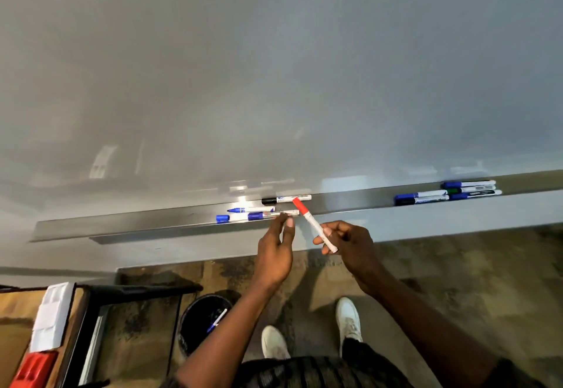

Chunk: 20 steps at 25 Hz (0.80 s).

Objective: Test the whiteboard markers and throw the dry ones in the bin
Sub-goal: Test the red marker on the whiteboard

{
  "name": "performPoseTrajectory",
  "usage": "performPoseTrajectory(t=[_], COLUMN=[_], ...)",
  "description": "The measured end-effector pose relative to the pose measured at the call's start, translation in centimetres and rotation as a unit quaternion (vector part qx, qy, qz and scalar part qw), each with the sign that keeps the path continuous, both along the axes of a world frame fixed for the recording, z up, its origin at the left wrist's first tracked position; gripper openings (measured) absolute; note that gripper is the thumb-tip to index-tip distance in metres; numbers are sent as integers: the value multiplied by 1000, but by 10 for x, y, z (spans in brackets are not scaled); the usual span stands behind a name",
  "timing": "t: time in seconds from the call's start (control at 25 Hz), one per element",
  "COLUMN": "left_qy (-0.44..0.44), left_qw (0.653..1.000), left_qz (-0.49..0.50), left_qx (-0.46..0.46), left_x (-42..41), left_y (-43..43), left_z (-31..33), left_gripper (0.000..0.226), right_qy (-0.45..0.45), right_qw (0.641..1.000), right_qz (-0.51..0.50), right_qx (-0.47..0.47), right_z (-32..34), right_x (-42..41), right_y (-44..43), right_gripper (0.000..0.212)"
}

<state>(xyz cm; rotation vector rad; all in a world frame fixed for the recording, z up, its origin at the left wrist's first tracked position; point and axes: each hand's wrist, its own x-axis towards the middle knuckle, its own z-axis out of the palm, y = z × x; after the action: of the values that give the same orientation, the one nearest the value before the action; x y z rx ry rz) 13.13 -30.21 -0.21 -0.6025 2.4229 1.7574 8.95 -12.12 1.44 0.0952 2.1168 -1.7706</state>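
My right hand (347, 243) grips a white marker with a red cap (313, 223), cap on and pointing up-left toward the whiteboard (274, 83). My left hand (275, 250) is just left of it, fingers apart and holding nothing, its fingertips close to a blue-capped marker (268, 215) on the metal tray (122, 224). Also on the tray lie an uncapped blue marker (243, 210), a loose blue cap (222, 218) and a black-capped marker (286, 199). A black bin (195, 323) on the floor below holds one blue marker (217, 320).
Several more markers (447, 192) lie in a cluster at the tray's right end. A brown table (18, 311) at lower left carries a white eraser (50, 317) and a red object (33, 369). My white shoes (347, 317) stand on the mottled floor.
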Motion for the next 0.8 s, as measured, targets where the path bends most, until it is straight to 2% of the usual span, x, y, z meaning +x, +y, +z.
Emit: performPoseTrajectory(t=[0.08, 0.16, 0.24, 0.4, 0.56, 0.64, 0.72, 0.8], left_qy=[29, 35, 35, 33, 29, 26, 8, 15], left_qw=[989, 972, 960, 941, 917, 913, 901, 863], left_qz=[56, 81, 91, 66, 89, 117, 170, 265], left_qx=[132, 218, 261, 329, 389, 390, 399, 430], left_x=[5, 12, 20, 38, 47, 48, 44, 34], left_y=[-6, -13, -19, -16, -15, -14, -13, -32], left_z=[27, 46, 53, 70, 78, 80, 76, 65], left_gripper=[50, 50, 49, 51, 52, 44, 39, 36], right_qy=[-13, -18, -34, -145, -182, -167, -103, -10], right_qw=[999, 997, 996, 978, 967, 973, 990, 994], right_qz=[32, 56, 54, 51, 53, 59, 70, 102], right_qx=[-21, -43, -66, -142, -170, -149, -65, 38], right_z=[6, 14, 24, 36, 43, 48, 50, 48], right_x=[18, 35, 49, 64, 69, 70, 69, 72], right_y=[-8, -19, -31, -53, -66, -72, -81, -83], right_gripper=[17, 21, 25, 40, 39, 37, 34, 34])
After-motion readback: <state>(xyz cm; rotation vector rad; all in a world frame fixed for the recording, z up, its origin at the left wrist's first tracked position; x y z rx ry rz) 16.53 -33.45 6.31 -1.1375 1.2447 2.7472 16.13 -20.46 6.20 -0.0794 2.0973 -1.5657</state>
